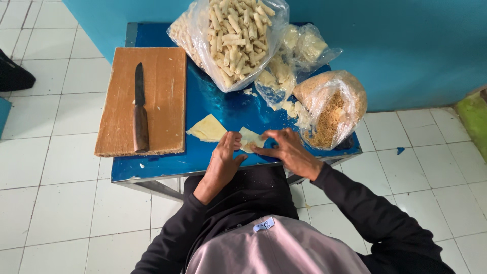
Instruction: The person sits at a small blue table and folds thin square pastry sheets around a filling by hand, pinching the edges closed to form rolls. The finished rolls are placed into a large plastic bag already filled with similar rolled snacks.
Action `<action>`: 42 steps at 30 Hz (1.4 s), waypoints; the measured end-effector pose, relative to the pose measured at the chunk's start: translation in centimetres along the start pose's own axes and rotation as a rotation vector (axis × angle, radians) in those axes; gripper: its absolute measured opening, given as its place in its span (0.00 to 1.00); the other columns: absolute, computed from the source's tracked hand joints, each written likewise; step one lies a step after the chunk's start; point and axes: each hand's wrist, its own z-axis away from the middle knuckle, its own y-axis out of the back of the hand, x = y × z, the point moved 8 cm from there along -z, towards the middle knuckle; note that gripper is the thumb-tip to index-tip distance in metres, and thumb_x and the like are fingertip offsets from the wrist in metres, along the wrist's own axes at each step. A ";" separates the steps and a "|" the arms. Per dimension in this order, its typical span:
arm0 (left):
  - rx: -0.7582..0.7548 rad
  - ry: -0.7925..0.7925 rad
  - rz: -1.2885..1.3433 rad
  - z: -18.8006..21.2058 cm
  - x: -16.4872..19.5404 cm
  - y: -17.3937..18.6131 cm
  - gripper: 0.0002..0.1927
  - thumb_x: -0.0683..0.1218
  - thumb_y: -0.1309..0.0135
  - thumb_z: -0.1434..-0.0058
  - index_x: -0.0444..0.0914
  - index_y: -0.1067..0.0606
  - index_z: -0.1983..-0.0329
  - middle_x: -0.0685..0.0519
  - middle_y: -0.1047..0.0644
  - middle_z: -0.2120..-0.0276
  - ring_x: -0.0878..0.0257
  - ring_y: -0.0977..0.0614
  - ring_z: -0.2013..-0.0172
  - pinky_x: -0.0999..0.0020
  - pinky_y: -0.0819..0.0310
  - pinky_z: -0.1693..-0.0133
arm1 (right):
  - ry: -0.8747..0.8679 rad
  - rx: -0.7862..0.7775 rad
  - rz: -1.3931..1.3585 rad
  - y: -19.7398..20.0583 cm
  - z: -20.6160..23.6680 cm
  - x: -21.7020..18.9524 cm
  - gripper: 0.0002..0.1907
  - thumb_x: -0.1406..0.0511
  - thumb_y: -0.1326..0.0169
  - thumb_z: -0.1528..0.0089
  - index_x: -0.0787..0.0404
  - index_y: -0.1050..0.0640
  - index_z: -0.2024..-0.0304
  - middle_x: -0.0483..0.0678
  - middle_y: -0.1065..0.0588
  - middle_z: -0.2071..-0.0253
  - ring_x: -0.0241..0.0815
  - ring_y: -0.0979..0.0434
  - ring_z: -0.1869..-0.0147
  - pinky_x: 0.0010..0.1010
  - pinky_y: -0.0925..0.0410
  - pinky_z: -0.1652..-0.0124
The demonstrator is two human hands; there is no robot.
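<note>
Both hands, left (223, 160) and right (286, 149), pinch a thin pale pastry wrapper (250, 139) flat on the blue metal surface (152, 165), near its front edge. Such thin dough could tear if pulled unevenly, or slide off that edge.

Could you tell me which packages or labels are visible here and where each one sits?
Large clear plastic bag of pale rolled sticks: table's far edge.
Smaller clear bag of pale pieces: beside it, right.
Clear bag of brown crumbs: table's right edge.
Small white-blue clothing tag: on person's grey garment.
</note>
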 end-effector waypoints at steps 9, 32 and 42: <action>0.061 -0.016 -0.065 0.0 0.3 0.1 0.16 0.33 0.43 0.40 0.32 0.30 0.49 0.41 0.23 0.58 0.44 0.19 0.56 0.56 0.23 0.57 | -0.143 0.193 -0.218 0.2 0.9 -0.5 0.27 0.77 0.46 0.41 0.38 0.16 0.50 0.40 0.31 0.50 0.43 0.35 0.47 0.41 0.42 0.45; -0.040 -0.113 -0.053 -0.1 1.2 -0.2 0.16 0.34 0.38 0.47 0.30 0.28 0.56 0.42 0.31 0.54 0.43 0.23 0.55 0.54 0.27 0.57 | -0.068 0.237 0.206 -0.3 -1.4 -2.2 0.10 0.62 0.42 0.36 0.50 0.19 0.52 0.38 0.29 0.54 0.39 0.32 0.47 0.42 0.46 0.51; -0.020 -0.177 -0.333 -2.1 0.6 -0.9 0.01 0.36 0.48 0.38 0.33 0.26 0.64 0.45 0.27 0.64 0.45 0.27 0.60 0.53 0.30 0.56 | -0.304 0.150 -0.156 -1.7 -3.6 0.9 0.05 0.63 0.42 0.35 0.57 0.21 0.62 0.44 0.28 0.62 0.45 0.32 0.55 0.41 0.45 0.56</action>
